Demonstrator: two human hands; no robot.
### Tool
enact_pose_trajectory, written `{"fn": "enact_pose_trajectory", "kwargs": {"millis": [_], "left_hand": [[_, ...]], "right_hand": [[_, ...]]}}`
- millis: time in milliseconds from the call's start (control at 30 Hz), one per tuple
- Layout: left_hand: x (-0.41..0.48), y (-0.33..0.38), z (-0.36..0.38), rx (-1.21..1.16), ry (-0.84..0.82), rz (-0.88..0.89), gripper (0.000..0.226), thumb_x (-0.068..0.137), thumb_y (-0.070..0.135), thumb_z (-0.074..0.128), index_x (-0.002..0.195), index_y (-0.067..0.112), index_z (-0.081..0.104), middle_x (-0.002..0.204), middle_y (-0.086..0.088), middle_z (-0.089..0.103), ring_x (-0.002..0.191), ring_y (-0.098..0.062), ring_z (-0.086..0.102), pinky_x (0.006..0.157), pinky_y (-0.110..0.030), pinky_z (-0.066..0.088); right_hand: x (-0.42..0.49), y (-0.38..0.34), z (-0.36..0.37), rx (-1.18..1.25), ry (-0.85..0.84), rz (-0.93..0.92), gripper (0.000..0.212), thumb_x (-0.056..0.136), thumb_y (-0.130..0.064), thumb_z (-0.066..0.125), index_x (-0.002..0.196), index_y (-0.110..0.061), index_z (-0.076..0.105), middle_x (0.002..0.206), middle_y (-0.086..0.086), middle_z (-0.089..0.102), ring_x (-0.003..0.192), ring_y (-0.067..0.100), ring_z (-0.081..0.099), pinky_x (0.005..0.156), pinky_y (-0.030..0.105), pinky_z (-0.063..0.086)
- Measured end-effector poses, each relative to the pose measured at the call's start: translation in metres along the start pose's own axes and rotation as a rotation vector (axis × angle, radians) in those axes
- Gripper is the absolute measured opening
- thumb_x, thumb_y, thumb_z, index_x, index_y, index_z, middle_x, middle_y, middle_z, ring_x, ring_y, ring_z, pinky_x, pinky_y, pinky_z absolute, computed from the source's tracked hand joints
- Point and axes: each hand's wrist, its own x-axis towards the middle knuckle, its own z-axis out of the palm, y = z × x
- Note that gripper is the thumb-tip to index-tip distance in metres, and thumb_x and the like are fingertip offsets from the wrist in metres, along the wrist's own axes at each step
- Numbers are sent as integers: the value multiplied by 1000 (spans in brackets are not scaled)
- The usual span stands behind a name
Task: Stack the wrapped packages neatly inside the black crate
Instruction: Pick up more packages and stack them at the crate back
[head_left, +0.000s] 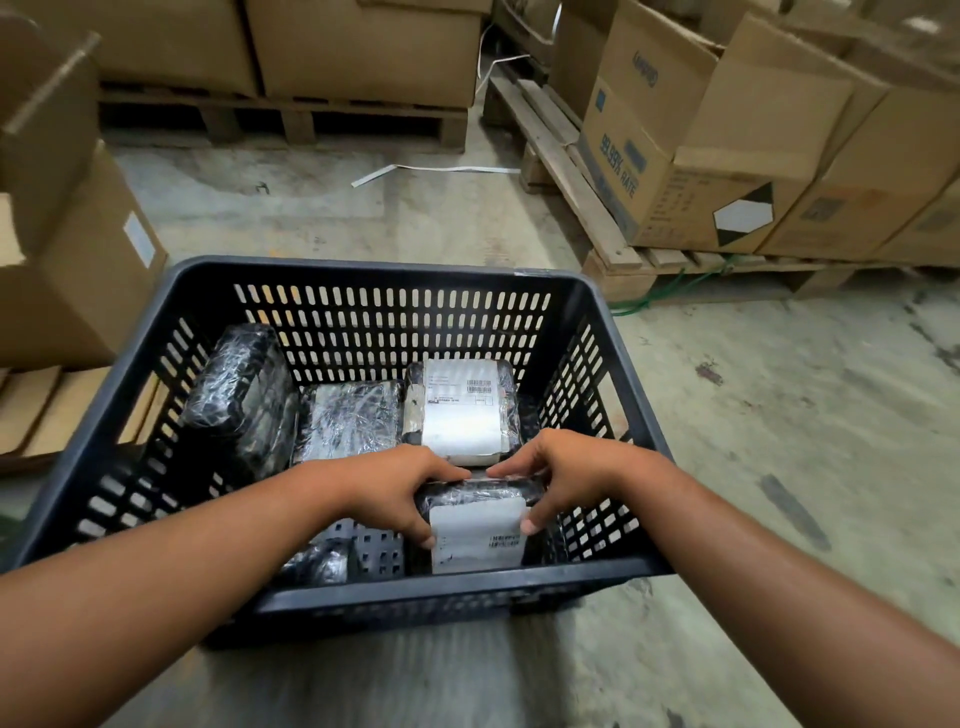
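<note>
A black slotted crate (363, 275) stands on the floor in front of me. Both hands reach inside it and grip one wrapped package with a white label (475, 535) at the near right: my left hand (395, 488) holds its left side, my right hand (561, 478) its right side. Behind it lies another labelled package (462, 410) against the far wall. A film-wrapped package (353, 415) lies flat in the middle. A black wrapped package (244, 395) leans upright at the left wall. A small dark bundle (317, 564) sits at the near edge.
Cardboard boxes (691, 156) stand on a wooden pallet (597, 218) to the right, and more boxes (363, 47) on a pallet behind the crate. A stack of boxes (67, 249) is close to the crate's left side. A white strap (431, 170) lies on the concrete floor.
</note>
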Motion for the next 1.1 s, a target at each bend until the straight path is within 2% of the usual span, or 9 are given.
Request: {"fn": "enact_pose_trajectory", "kwargs": {"millis": [233,333,433,567,733,867,933,1000,1100], "left_hand": [[-16,-5,-37,-209,19,-47,80,69,19,88,142,28,54,119,20,70,105,1,66,101,-26,49],[-35,-10,-68,-380,42,-63,80,72,6,88,143,20,54,120,4,73,109,-20,70,97,-46,54],[-51,-9,-97,-536,84,-68,77,73,-3,85,140,23,57,120,-10,73,107,-38,68,94,-56,52],[-58,-2,-123,-643,166,-22,72,74,-7,82,134,28,63,117,-14,73,97,-32,70,83,-48,56],[-53,8,-128,-738,347,45,62,69,6,86,124,30,71,111,-3,76,88,-20,72,60,-27,58],[-40,15,-110,-716,626,106,52,64,19,87,110,41,76,120,4,73,105,-10,70,80,-27,60],[-37,15,-100,-508,665,112,83,54,35,96,128,50,62,149,8,50,131,-5,49,107,-37,45],[-33,13,-86,-275,553,48,130,40,55,98,147,61,25,166,13,3,148,-8,13,116,-42,26],[-22,6,-62,33,443,17,159,34,64,95,145,61,-20,148,14,-51,145,-18,-21,116,-37,4]], "right_hand": [[-4,-4,-7,233,133,-148,51,77,-11,89,121,-34,76,114,-19,76,103,-6,67,100,24,50],[-8,-10,-11,384,296,-259,46,77,-21,90,116,-42,77,141,-6,64,128,-5,55,115,33,43],[-12,-20,-7,442,491,-352,67,70,-31,94,127,-52,67,158,-4,45,145,-2,37,115,47,44],[-15,-32,-4,337,736,-467,91,71,-29,94,145,-55,48,166,-5,32,153,4,24,111,51,47],[-16,-35,-17,505,726,-489,63,78,-9,89,133,-31,69,162,7,39,149,14,36,116,47,42],[-12,-25,-27,532,725,-460,55,79,-14,88,129,-31,73,154,9,48,144,20,46,116,46,42],[-9,-22,-33,565,741,-422,56,78,-18,89,127,-38,72,157,15,45,150,24,37,120,50,35],[-5,-20,-38,593,743,-389,57,75,-27,89,125,-47,71,159,16,44,152,21,32,122,51,30],[2,-19,-44,625,762,-353,56,70,-37,89,120,-55,71,156,10,48,152,13,32,121,45,33]]}}
